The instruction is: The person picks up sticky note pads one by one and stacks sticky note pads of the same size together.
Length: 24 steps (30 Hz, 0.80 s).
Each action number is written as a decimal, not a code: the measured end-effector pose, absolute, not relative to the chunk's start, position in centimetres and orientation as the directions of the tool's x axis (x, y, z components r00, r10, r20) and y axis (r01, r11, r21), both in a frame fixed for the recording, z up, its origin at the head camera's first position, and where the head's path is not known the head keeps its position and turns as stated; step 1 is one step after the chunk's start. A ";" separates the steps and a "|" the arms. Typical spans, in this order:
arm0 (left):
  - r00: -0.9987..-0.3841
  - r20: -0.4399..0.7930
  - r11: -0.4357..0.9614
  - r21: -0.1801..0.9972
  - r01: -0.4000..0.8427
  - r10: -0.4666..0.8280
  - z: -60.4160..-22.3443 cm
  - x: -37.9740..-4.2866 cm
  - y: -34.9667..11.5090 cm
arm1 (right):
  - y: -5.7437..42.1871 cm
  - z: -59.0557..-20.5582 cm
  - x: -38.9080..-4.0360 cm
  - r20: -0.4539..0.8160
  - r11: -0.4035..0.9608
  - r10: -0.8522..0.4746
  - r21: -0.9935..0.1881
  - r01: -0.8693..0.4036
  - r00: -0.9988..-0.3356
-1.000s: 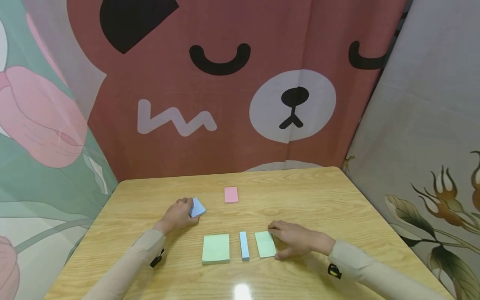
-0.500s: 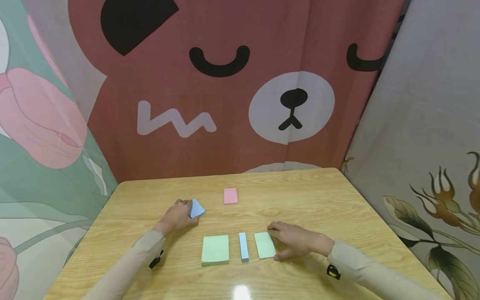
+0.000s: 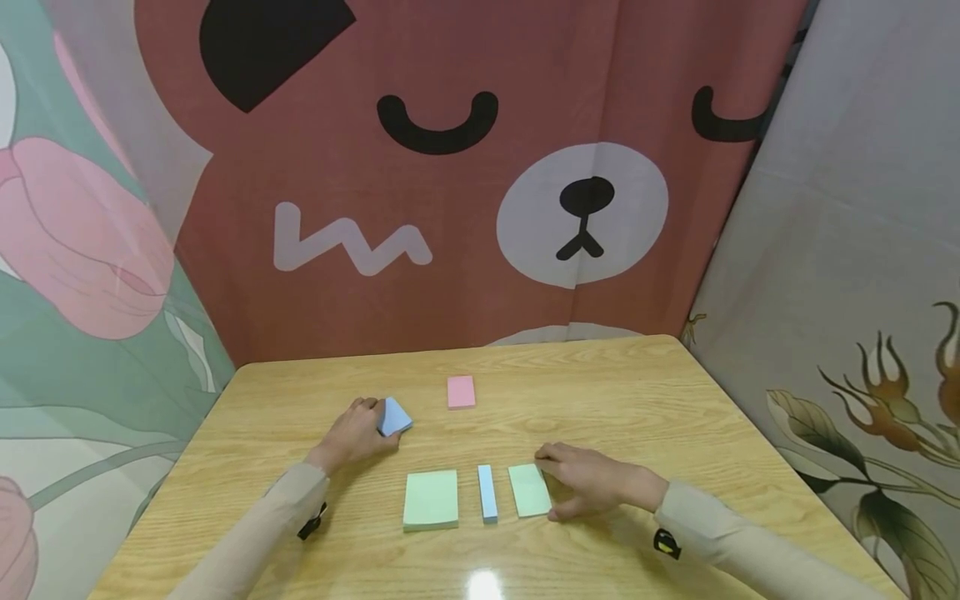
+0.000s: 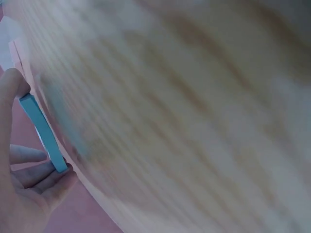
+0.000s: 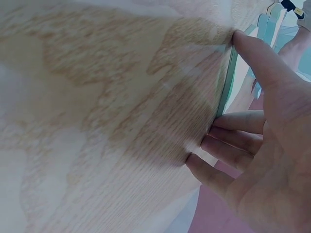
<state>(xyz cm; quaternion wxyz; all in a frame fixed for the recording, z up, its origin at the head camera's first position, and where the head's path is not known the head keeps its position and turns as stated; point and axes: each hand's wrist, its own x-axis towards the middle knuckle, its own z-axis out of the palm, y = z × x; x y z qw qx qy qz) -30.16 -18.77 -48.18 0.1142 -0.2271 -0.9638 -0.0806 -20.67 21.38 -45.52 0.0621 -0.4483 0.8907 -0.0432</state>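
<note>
At the left of the table, my left hand (image 3: pixel 354 433) grips a blue sticky note pad (image 3: pixel 394 417) between thumb and fingertips. The left wrist view shows that blue pad (image 4: pixel 43 131) edge-on, spanning from thumb to fingers, close over the wood. My right hand (image 3: pixel 592 482) rests at the right side of a small green sticky note pad (image 3: pixel 529 490). In the right wrist view its thumb and index finger hold the two ends of this green pad (image 5: pixel 227 80), while the other fingertips touch the table.
Left of the small green pad lie a narrow blue pad (image 3: pixel 487 493) and a larger square green pad (image 3: pixel 431 500). A pink pad (image 3: pixel 461 392) lies farther back on the wooden table (image 3: pixel 600 383). Printed curtains (image 3: pixel 465 308) hang behind the table and along both sides.
</note>
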 end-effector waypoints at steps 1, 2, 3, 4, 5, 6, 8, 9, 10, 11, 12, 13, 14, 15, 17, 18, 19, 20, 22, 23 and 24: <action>-0.871 0.257 0.882 0.110 0.458 0.419 -48.1 -30.1 -18.7 | 21.4 -45.5 -20.7 -0.070 0.594 -0.804 -0.131 -0.794 -0.590; -0.870 0.257 0.881 0.113 0.459 0.421 -48.0 -30.2 -18.7 | 21.4 -45.5 -20.7 -0.070 0.594 -0.804 -0.130 -0.794 -0.591; -0.871 0.255 0.881 0.115 0.459 0.420 -48.0 -30.2 -18.6 | 21.4 -45.5 -20.7 -0.070 0.596 -0.803 -0.129 -0.793 -0.592; -0.873 0.250 0.882 0.117 0.457 0.419 -47.8 -30.2 -18.6 | 21.4 -45.5 -20.7 -0.069 0.596 -0.802 -0.127 -0.793 -0.593; -0.875 0.243 0.882 0.119 0.455 0.419 -47.8 -30.2 -18.5 | 21.4 -45.5 -20.7 -0.068 0.597 -0.802 -0.124 -0.793 -0.593; -0.874 0.241 0.882 0.117 0.457 0.421 -47.7 -30.2 -18.5 | 21.4 -45.5 -20.6 -0.065 0.597 -0.802 -0.121 -0.793 -0.594; -0.876 0.237 0.882 0.120 0.456 0.421 -47.5 -30.1 -18.4 | 21.4 -45.6 -20.6 -0.061 0.597 -0.802 -0.118 -0.794 -0.594; -0.874 0.240 0.880 0.120 0.459 0.423 -47.4 -30.0 -18.3 | 21.4 -45.6 -20.6 -0.058 0.598 -0.802 -0.115 -0.794 -0.595; -0.871 0.244 0.878 0.121 0.464 0.427 -47.2 -29.8 -18.2 | 21.4 -45.6 -20.6 -0.058 0.597 -0.802 -0.115 -0.794 -0.595; -0.866 0.250 0.874 0.121 0.471 0.433 -47.1 -29.7 -18.1 | 21.4 -45.7 -20.6 -0.057 0.596 -0.802 -0.118 -0.794 -0.594; -0.861 0.257 0.870 0.118 0.478 0.439 -47.0 -29.6 -18.0 | 21.4 -45.7 -20.5 -0.058 0.597 -0.802 -0.120 -0.793 -0.594; -0.856 0.263 0.866 0.117 0.486 0.445 -46.9 -29.5 -17.9 | 21.4 -45.7 -20.5 -0.060 0.598 -0.801 -0.124 -0.792 -0.595; -0.849 0.271 0.861 0.110 0.496 0.454 -46.8 -29.4 -17.7 | 21.4 -45.7 -20.5 -0.062 0.599 -0.801 -0.125 -0.791 -0.596; -0.839 0.280 0.855 0.103 0.509 0.466 -46.8 -29.3 -17.6 | 21.4 -45.8 -20.5 -0.063 0.599 -0.800 -0.126 -0.791 -0.596; -0.822 0.293 0.843 0.085 0.531 0.489 -46.7 -29.2 -17.3 | 21.4 -45.8 -20.5 -0.064 0.599 -0.800 -0.127 -0.790 -0.596; -0.812 0.298 0.837 0.072 0.543 0.501 -46.6 -29.2 -17.2 | 21.4 -45.7 -20.5 -0.064 0.601 -0.799 -0.124 -0.789 -0.599; -0.802 0.305 0.830 0.061 0.555 0.514 -46.6 -29.2 -17.1 | 21.4 -45.7 -20.5 -0.063 0.603 -0.798 -0.123 -0.789 -0.600; -0.791 0.312 0.821 0.052 0.568 0.527 -46.5 -29.1 -16.9 | 21.4 -45.7 -20.5 -0.062 0.604 -0.796 -0.121 -0.787 -0.602; -0.770 0.325 0.806 0.040 0.591 0.549 -46.3 -28.9 -16.6 | 21.4 -45.7 -20.4 -0.060 0.606 -0.795 -0.118 -0.787 -0.603; -0.763 0.327 0.800 0.036 0.599 0.557 -46.2 -28.8 -16.5 | 21.4 -45.7 -20.4 -0.059 0.606 -0.795 -0.117 -0.787 -0.604; -0.757 0.331 0.794 0.036 0.607 0.564 -46.0 -28.6 -16.3 | 21.4 -45.7 -20.4 -0.056 0.605 -0.796 -0.116 -0.788 -0.603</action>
